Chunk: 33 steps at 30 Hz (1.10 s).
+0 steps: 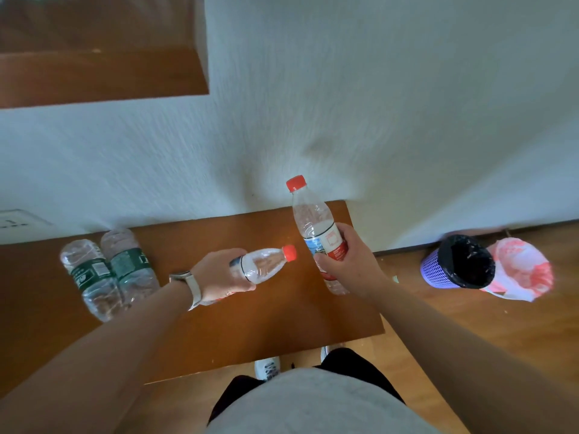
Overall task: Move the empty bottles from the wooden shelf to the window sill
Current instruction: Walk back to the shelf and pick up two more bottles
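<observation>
My left hand (pixel 221 274) grips a clear red-capped bottle (pixel 266 263) that lies nearly level, cap pointing right, above the wooden shelf (pixel 219 324). My right hand (pixel 347 261) grips a second red-capped bottle (pixel 310 217) by its red and white label, held upright over the shelf's right part. Two clear bottles with green labels, one on the left (pixel 89 274) and one beside it (pixel 130 261), stand together on the shelf's left side by the white wall. The window sill is out of sight.
A wooden ledge (pixel 103 73) juts from the wall at upper left. On the floor to the right stand a purple mesh bin with a black liner (pixel 457 264) and a pink and white plastic bag (pixel 523 270). My white shoes (pixel 268 368) stand below the shelf's front edge.
</observation>
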Tool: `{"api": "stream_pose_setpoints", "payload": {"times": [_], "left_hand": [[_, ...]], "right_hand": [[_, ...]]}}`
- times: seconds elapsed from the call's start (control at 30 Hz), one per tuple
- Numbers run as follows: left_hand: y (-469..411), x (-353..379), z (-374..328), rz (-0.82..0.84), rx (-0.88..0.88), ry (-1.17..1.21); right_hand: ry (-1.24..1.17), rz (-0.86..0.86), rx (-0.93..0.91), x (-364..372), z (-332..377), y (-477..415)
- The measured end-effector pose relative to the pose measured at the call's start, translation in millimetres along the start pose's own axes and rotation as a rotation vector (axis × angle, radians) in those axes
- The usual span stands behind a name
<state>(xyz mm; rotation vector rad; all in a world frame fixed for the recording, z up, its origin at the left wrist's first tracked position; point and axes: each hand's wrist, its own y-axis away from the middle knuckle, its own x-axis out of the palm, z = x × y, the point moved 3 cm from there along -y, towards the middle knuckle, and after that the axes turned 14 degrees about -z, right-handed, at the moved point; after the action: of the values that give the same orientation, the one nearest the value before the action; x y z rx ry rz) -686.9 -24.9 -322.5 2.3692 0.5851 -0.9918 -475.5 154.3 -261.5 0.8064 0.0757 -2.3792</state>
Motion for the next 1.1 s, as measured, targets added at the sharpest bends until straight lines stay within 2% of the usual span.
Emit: {"api": "stream_pose_setpoints", "payload": {"times": [0.17,0.33,0.47,0.87,1.1], "left_hand": [[23,-7,-14,-0.115,-0.132,0.334],[43,-6,-37,-0.209,-0.172,0.539],[54,-6,-58,-0.316,-0.235,0.658],[68,-5,-146,-0.656,-0.366,0.71],[92,-1,-180,-0.878,-0.47,0.747]], "right_hand": [[-0.009,-0.026,-0.015,4,8,8],[-0.041,-0.068,-0.014,2,16,8],[-0.101,-0.021,-0.034,-6,21,2],[-0.315,0.171,-0.117,-57,23,-35],[-0.395,0.377,-0.14,-69,23,-49]]}}
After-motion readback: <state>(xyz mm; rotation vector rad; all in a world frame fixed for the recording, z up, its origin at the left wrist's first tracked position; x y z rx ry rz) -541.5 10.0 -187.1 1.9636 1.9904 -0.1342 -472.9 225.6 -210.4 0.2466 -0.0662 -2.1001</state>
